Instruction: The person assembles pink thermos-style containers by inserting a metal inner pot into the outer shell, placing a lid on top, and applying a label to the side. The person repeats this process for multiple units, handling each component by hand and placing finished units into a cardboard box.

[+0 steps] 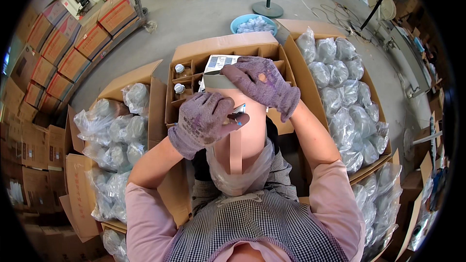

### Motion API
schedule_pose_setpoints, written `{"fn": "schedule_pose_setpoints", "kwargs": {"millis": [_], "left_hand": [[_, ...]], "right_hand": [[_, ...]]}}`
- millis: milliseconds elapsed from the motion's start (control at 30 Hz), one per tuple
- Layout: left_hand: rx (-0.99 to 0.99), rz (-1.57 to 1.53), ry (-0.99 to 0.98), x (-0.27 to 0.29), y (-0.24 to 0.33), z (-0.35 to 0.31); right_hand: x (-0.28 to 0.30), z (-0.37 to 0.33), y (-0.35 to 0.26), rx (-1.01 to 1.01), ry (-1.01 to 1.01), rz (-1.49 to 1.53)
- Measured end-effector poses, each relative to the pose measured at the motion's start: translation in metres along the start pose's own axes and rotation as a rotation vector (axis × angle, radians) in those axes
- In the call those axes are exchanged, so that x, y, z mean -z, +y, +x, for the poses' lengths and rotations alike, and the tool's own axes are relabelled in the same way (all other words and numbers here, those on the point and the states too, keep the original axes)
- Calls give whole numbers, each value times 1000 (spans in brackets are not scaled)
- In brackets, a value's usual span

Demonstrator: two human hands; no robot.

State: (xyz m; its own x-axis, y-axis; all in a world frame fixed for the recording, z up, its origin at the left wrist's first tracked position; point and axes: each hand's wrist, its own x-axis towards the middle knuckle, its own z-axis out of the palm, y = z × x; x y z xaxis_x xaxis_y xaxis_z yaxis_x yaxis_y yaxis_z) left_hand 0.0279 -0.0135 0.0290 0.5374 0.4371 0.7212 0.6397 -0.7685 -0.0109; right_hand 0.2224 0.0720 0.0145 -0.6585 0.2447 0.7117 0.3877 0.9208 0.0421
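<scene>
A large pale pink cylinder (247, 133) with a grey band (218, 82) at its far end lies between my arms. A clear plastic bag (242, 177) is gathered round its near end, and a pale strip (235, 153) runs down its front. My right hand (259, 82), in a stained purple-grey glove, grips the far end by the grey band. My left hand (204, 121), gloved alike, pinches a small shiny piece with blue parts (240, 110) against the cylinder's front; its kind is unclear. A white printed box (221, 61) stands just beyond the grey band.
Ahead is a divided carton (218, 42) with white-capped bottles (180, 89). Cartons of plastic-wrapped items stand at left (116, 128) and right (340, 77). A blue basin (238, 22) and a green stand base (267, 9) are farther off. Stacked cartons (92, 36) line the left.
</scene>
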Motion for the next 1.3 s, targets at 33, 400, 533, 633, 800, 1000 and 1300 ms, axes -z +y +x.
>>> {"fn": "schedule_pose_setpoints", "kwargs": {"millis": [33, 400, 533, 633, 800, 1000, 1300], "left_hand": [[12, -13, -9, -1, 4, 0], [-14, -279, -72, -6, -17, -7], [-20, -453, -78, -8, -29, -8], [-7, -536, -99, -10, -35, -11], [-21, -584, -145, -4, -40, -9], [-36, -605, -211, 3, -45, -9], [372, -1079, -49, 17, -61, -26]], "right_hand": [[0, 0, -1, 5, 8, -5], [-1, 0, -3, -133, 3, 92], [-7, 1, 0, -17, 33, -22], [-6, 2, 0, -13, 30, -28], [-1, 6, -6, -96, -14, 50], [-1, 8, -8, -121, -23, 75], [6, -4, -1, -104, -22, 37]]}}
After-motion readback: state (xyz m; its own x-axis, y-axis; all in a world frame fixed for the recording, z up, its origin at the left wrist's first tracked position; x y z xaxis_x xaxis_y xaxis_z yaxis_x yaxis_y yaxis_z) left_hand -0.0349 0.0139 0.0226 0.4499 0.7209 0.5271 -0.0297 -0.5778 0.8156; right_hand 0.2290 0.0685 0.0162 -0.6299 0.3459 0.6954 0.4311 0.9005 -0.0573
